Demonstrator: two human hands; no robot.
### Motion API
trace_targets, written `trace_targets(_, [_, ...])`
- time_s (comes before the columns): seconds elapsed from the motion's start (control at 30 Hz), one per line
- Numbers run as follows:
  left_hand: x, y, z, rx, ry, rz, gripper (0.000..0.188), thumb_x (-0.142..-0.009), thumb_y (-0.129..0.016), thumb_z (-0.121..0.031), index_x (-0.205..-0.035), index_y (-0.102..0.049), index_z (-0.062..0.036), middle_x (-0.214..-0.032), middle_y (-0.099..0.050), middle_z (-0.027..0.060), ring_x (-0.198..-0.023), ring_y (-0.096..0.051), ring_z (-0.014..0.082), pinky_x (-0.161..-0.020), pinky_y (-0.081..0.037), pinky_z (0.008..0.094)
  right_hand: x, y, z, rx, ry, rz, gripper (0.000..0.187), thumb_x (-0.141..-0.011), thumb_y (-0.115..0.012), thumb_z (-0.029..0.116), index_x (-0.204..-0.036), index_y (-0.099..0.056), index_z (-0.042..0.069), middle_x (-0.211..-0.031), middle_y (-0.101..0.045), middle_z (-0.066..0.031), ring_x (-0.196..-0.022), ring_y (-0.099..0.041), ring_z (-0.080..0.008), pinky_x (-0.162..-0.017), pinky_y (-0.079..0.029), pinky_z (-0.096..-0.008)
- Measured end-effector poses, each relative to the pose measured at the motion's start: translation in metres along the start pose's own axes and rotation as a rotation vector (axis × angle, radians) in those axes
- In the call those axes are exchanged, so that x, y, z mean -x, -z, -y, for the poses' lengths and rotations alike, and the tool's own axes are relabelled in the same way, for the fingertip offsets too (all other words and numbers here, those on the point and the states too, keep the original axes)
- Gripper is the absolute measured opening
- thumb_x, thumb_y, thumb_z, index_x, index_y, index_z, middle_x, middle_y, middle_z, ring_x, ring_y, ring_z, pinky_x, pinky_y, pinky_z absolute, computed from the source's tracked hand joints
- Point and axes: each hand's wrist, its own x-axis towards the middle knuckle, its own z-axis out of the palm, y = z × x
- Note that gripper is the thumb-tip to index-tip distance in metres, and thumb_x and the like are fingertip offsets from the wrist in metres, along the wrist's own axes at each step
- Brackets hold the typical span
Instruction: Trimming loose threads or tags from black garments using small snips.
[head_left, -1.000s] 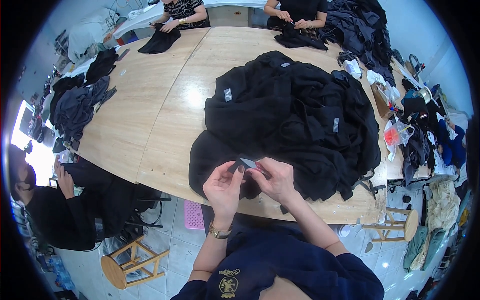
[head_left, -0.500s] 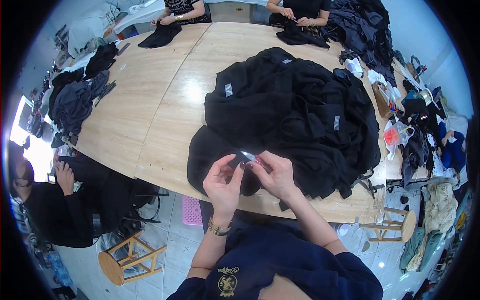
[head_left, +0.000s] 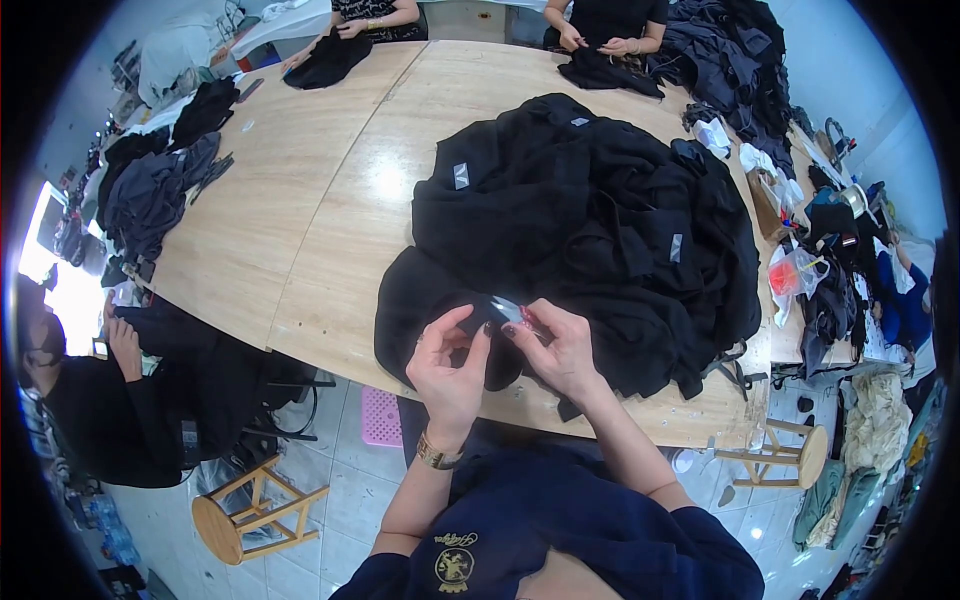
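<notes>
In my right hand (head_left: 562, 348) is a pair of small thread snips (head_left: 507, 309) with bright blades and pink-red on the handle. Its blades point up and to the left, over black cloth. My left hand (head_left: 445, 375) is closed in a pinch on a black garment (head_left: 420, 295), right beside the blades. The fold between my fingertips is mostly hidden, and any thread there is too small to see. Just beyond my hands, a large heap of black garments (head_left: 600, 200) covers much of the table, with a few pale labels showing.
Two people work black cloth across the wooden table (head_left: 330, 240); another sits at the left. Dark garments (head_left: 150, 195) lie along the left edge. At the right are a plastic cup with red contents (head_left: 790, 275) and more cloth. Wooden stools (head_left: 220, 530) stand on the floor.
The snips and my right hand have shifted slightly right, while my left hand keeps its pinch. Across the table, the person at the left has moved their black cloth and hands.
</notes>
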Motion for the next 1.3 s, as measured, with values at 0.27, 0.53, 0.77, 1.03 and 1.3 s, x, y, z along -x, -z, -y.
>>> trace_targets(0.27, [0.002,0.000,0.000,-0.020,-0.006,-0.004,0.029,-0.074,-0.069,0.006,-0.102,-0.063,0.0023,-0.085,-0.059,0.0043,-0.070,-0.058,0.0083,-0.062,-0.047,0.0200,0.003,-0.003,-0.001,0.087,0.091,-0.009,0.033,-0.077,-0.070,0.031,-0.066,-0.053,0.005,-0.054,-0.049,-0.0079,-0.043,-0.049,-0.0230,-0.041,-0.036,-0.0308])
trace_targets(0.53, [0.002,-0.002,-0.001,-0.136,-0.116,-0.020,0.028,-0.073,-0.069,0.006,-0.100,-0.064,0.0002,-0.079,-0.060,0.0045,-0.067,-0.059,0.0091,-0.059,-0.047,0.0211,0.003,-0.003,-0.001,0.118,0.125,-0.023,0.033,-0.078,-0.070,0.030,-0.064,-0.052,0.006,-0.053,-0.049,-0.0074,-0.042,-0.048,-0.0221,-0.040,-0.035,-0.0305])
trace_targets(0.77, [0.001,-0.002,-0.003,-0.253,-0.191,-0.028,0.028,-0.070,-0.071,0.004,-0.097,-0.065,-0.0017,-0.077,-0.061,0.0054,-0.064,-0.060,0.0115,-0.057,-0.047,0.0230,0.002,-0.002,-0.003,0.082,0.080,-0.019,0.032,-0.078,-0.069,0.029,-0.064,-0.053,0.006,-0.052,-0.049,-0.0071,-0.042,-0.048,-0.0220,-0.040,-0.035,-0.0306])
trace_targets(1.03, [0.002,-0.002,-0.002,-0.450,-0.364,-0.036,0.026,-0.072,-0.069,0.006,-0.095,-0.062,-0.0008,-0.085,-0.063,0.0060,-0.069,-0.059,0.0128,-0.063,-0.048,0.0242,-0.002,0.003,0.003,0.180,0.126,-0.008,0.031,-0.077,-0.069,0.030,-0.064,-0.052,0.007,-0.052,-0.050,-0.0066,-0.042,-0.049,-0.0226,-0.041,-0.036,-0.0310])
trace_targets(1.3, [0.004,-0.001,-0.002,-0.571,-0.475,-0.058,0.025,-0.070,-0.070,0.005,-0.092,-0.062,-0.0029,-0.085,-0.064,0.0073,-0.067,-0.061,0.0186,-0.062,-0.048,0.0282,-0.002,0.007,0.002,0.202,0.161,0.013,0.030,-0.078,-0.068,0.028,-0.065,-0.053,0.006,-0.053,-0.050,-0.0073,-0.043,-0.049,-0.0241,-0.041,-0.036,-0.0308])
